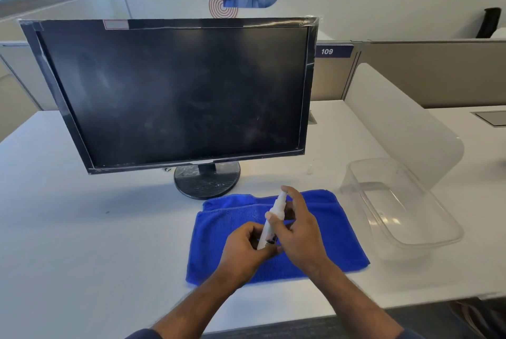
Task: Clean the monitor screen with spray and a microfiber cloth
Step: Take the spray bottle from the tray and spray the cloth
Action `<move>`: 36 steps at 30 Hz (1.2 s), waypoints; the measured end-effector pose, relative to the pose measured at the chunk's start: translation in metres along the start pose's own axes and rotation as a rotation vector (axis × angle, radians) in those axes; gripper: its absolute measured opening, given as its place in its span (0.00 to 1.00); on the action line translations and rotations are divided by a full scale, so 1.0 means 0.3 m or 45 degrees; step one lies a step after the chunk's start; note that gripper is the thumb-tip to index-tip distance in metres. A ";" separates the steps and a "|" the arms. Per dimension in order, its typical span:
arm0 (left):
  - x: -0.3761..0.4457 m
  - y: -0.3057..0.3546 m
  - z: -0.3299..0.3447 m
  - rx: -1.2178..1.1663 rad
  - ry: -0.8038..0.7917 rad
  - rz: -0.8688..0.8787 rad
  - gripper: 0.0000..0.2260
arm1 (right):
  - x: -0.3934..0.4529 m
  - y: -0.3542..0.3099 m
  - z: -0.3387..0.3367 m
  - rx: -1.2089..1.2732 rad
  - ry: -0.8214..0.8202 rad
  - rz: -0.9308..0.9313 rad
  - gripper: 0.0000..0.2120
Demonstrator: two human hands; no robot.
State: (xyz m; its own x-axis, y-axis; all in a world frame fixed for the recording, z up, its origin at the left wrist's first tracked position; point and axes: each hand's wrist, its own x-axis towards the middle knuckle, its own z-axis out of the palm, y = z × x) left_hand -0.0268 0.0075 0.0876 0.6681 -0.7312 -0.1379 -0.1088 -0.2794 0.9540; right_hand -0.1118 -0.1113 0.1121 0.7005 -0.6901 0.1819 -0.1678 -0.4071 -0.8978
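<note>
Head view. Both my hands are over the blue microfiber cloth (pixel 276 237), which lies folded flat on the white desk (pixel 82 229), just in front of the monitor's round stand (pixel 206 181).

My right hand (pixel 297 232) grips the slim white spray bottle (pixel 272 219) around its middle. Thumb on the near side, fingers curled round the far side, index finger up at the nozzle end. The bottle tilts, top pointing away from me and toward the monitor.

My left hand (pixel 243 248) pinches the bottle's lower end, fingers curled in close. I cannot tell whether it is steadying the base or working something loose there.

The monitor (pixel 172 92) stands upright behind the cloth, powered off. Its dark screen shows pale smudges and a dusty haze across the middle and the lower right. No wet patches or wipe streaks that I can make out.

A clear plastic tub (pixel 402 210) sits on the desk to the right of the cloth, touching nothing I hold.

Progress, as I judge it: early. Bottle in hand, cloth laid ready but not lifted. Spraying and all wiping appear to remain.
</note>
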 end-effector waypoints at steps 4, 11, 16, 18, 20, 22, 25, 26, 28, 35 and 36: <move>0.000 -0.002 0.032 -0.049 0.086 0.000 0.19 | -0.020 0.012 0.013 0.028 -0.082 0.064 0.36; 0.003 -0.016 0.059 -0.075 -0.010 0.016 0.23 | -0.030 0.042 0.011 0.058 -0.098 0.043 0.36; 0.003 -0.027 0.058 -0.017 -0.194 0.111 0.23 | -0.045 0.066 0.000 -0.029 -0.034 -0.001 0.35; 0.011 -0.036 0.040 0.064 -0.256 0.158 0.24 | -0.046 0.076 -0.013 -0.066 0.024 -0.022 0.34; 0.025 -0.051 0.014 0.171 -0.290 0.183 0.24 | -0.044 0.085 -0.034 -0.089 0.056 -0.016 0.34; 0.045 -0.073 -0.018 0.299 -0.240 0.207 0.19 | -0.042 0.095 -0.059 -0.107 0.070 0.001 0.33; 0.078 -0.117 -0.083 0.573 -0.013 0.240 0.13 | -0.044 0.110 -0.099 -0.152 0.106 0.019 0.33; 0.088 -0.135 -0.107 0.670 0.079 0.263 0.13 | -0.046 0.116 -0.113 -0.180 0.118 0.025 0.33; 0.106 -0.176 -0.153 0.830 0.219 0.299 0.17 | -0.048 0.130 -0.140 -0.243 0.120 0.048 0.33; 0.100 -0.331 -0.221 1.177 0.152 0.117 0.35 | -0.074 0.193 -0.207 -0.408 0.022 0.143 0.31; 0.099 -0.337 -0.221 1.182 0.153 0.116 0.36 | -0.079 0.202 -0.211 -0.435 0.020 0.164 0.30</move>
State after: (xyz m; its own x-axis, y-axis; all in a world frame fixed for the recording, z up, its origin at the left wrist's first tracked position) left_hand 0.0529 0.0552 0.0046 0.6936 -0.7203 0.0046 -0.6736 -0.6463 0.3585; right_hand -0.1823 -0.1575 0.0787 0.6484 -0.7566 0.0847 -0.4778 -0.4910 -0.7285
